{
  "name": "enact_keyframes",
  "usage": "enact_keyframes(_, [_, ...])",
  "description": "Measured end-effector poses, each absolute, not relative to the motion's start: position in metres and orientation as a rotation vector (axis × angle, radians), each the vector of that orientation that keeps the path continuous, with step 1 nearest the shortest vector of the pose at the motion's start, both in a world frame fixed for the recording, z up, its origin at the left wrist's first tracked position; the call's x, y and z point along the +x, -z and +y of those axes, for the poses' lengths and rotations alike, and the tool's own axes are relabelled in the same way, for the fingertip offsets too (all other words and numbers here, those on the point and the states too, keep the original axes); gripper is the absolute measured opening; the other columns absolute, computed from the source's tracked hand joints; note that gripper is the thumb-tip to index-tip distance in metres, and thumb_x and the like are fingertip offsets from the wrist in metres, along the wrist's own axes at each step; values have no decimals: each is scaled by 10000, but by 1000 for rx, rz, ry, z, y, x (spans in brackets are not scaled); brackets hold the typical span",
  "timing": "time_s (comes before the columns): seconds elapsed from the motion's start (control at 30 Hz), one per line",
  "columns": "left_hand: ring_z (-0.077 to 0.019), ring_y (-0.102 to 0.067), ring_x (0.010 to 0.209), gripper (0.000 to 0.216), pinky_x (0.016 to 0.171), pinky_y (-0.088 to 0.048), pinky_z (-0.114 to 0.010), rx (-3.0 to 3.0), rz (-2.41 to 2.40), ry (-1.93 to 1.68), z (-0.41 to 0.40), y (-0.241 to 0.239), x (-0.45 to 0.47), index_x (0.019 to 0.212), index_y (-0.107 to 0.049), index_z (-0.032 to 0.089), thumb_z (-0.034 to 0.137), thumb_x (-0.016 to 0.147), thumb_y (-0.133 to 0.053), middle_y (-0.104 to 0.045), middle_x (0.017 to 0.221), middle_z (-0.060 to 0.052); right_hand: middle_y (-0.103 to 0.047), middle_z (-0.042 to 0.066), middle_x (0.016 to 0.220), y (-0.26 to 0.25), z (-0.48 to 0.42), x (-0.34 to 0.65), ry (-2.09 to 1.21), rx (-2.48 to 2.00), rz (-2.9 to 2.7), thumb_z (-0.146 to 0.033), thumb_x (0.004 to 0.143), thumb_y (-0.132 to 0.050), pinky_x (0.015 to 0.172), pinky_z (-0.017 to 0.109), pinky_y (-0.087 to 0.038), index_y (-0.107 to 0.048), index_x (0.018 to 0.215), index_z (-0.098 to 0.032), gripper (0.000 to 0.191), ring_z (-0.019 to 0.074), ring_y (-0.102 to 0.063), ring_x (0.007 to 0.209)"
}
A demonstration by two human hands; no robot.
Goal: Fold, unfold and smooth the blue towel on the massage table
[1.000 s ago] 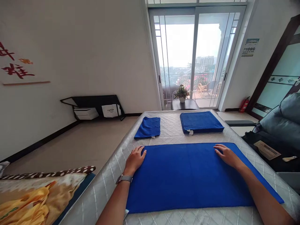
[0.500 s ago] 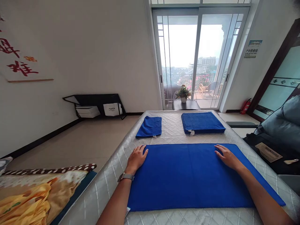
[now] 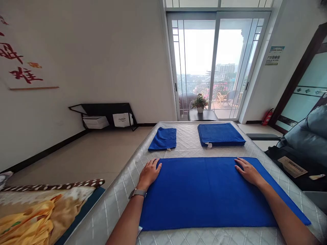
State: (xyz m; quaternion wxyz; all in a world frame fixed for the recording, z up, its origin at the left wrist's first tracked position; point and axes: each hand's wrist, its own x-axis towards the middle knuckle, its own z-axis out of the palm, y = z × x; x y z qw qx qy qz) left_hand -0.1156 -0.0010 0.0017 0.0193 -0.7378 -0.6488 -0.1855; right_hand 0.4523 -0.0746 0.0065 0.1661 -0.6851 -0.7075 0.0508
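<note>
A blue towel (image 3: 199, 194) lies spread flat on the quilted mattress (image 3: 114, 200) in front of me. My left hand (image 3: 150, 173) rests with fingers stretched out on the towel's far left corner; a watch is on that wrist. On the far edge, toward the right, lies my right hand (image 3: 247, 171), its fingers apart and flat on the cloth. Neither hand grips anything. Beyond the towel, a smaller folded blue cloth (image 3: 164, 138) lies at the left, and a neat stack of folded blue towels (image 3: 221, 133) at the right, each showing a white tag.
A chair with a potted plant (image 3: 200, 103) stands behind the mattress, before the sliding glass door. At lower left is bedding with a yellow cloth (image 3: 30, 217). A dark armchair (image 3: 304, 136) is at the right. A black rack (image 3: 107, 110) sits along the left wall.
Both hands and the towels keep their places. The whole view has shifted very slightly, with the scene sitting a little lower.
</note>
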Motion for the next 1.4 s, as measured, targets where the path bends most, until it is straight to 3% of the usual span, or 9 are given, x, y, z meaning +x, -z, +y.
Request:
enact_keyframes(0.3, [-279, -528, 1341, 546, 1166, -381, -432, -2297, -2025, 569, -1, -1, -115, 1404, -567, 130, 449, 1027, -333, -571, 1455, -151, -481, 91, 1558, 1, -69, 462, -93, -1986, -2014, -600, 985, -311, 1201, 445, -337, -511, 1486, -229, 655, 270, -423, 1444])
enact_keyframes(0.67, [-268, -534, 1343, 529, 1165, -382, -416, -2297, -2017, 568, 0, 1, -116, 1410, -563, 145, 443, 1028, -351, -574, 1459, -138, -334, 152, 1635, 19, -64, 506, -66, -2294, -1787, -607, 948, -258, 1233, 520, -223, -382, 1557, -113, 794, 306, -267, 1522])
enact_keyframes(0.97, [-286, -532, 1342, 518, 1144, -393, -425, -2285, -2044, 603, 0, 1, -115, 1407, -570, 159, 446, 1020, -381, -578, 1453, -138, -386, 175, 1605, 5, -73, 517, 34, -2447, -1538, -588, 952, -192, 1231, 538, -202, -434, 1527, -84, 802, 329, -279, 1515])
enact_keyframes(1.23, [-279, -521, 1347, 503, 1147, -373, -419, -2284, -2052, 579, -1, -1, -114, 1398, -564, 161, 433, 1028, -358, -565, 1472, -143, -422, 158, 1588, -32, -78, 410, 236, -2206, -1916, -541, 1002, -229, 1232, 506, -216, -486, 1498, -118, 701, 317, -285, 1514])
enact_keyframes(1.4, [-277, -523, 1348, 504, 1147, -370, -405, -2280, -2052, 570, -3, -3, -113, 1396, -565, 159, 437, 1030, -358, -569, 1466, -144, -438, 163, 1575, -57, -84, 290, 82, -2132, -2209, -594, 1003, -277, 1235, 515, -174, -465, 1521, -124, 725, 330, -290, 1510])
